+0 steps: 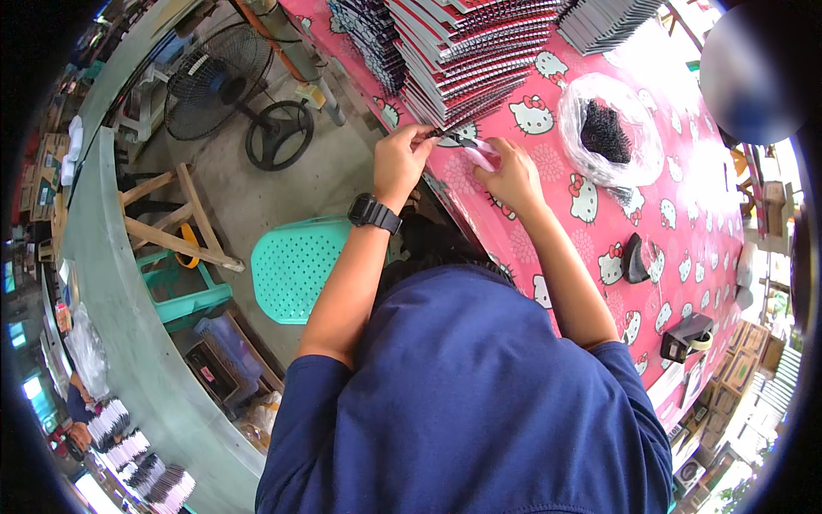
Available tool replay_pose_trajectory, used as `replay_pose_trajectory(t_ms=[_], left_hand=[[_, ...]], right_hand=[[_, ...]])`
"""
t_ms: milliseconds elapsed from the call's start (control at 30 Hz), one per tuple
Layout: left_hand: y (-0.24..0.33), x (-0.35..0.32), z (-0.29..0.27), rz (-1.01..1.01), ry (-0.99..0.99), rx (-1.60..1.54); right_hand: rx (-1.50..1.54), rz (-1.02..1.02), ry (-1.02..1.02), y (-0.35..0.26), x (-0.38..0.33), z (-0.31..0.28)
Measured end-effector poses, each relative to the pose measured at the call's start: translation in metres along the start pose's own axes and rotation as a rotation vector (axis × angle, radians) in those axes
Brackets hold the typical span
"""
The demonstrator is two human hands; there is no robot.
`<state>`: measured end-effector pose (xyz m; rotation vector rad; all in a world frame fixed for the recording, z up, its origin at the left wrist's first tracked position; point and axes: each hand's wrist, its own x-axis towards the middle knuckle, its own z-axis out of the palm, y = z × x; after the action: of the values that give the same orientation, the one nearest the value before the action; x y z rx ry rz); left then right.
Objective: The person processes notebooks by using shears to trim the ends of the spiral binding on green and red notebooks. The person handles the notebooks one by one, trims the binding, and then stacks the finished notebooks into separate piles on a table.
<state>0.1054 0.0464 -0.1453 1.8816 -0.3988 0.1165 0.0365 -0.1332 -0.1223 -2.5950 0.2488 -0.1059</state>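
Observation:
At the table's near edge, my right hand (512, 178) is closed around pink-handled pliers (483, 154). Their dark jaws point left, toward my left hand (401, 164), which wears a black wristwatch (374, 214). The fingers of that left hand are pinched together by the jaws; what they hold is too small to make out. Just beyond both hands lies a fanned stack of spiral-bound notebooks (471, 60) with red and white edges. A clear plastic bag (646, 146) with black binding coils (606, 133) in it rests to the right of my right hand.
More notebooks (364, 38) stand at the far left, and another pile (608, 19) at the far right of the pink table cover (591, 244). A black tape dispenser (685, 337) sits right. Left on the floor are a teal stool (300, 270) and a fan (224, 81).

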Motion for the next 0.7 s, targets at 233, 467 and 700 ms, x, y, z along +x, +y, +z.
replay_pose_trajectory(t_ms=[233, 467, 700], left_hand=[[-0.007, 0.010, -0.006, -0.035, -0.116, -0.070], [0.003, 0.025, -0.012, -0.029, -0.241, 0.081], [0.008, 0.031, -0.012, -0.016, -0.313, 0.201]], right_hand=[[-0.214, -0.132, 0.145, -0.011, -0.003, 0.002], [-0.089, -0.007, -0.048, -0.011, 0.003, -0.005], [-0.123, -0.036, 0.025, -0.003, -0.002, 0.002]])
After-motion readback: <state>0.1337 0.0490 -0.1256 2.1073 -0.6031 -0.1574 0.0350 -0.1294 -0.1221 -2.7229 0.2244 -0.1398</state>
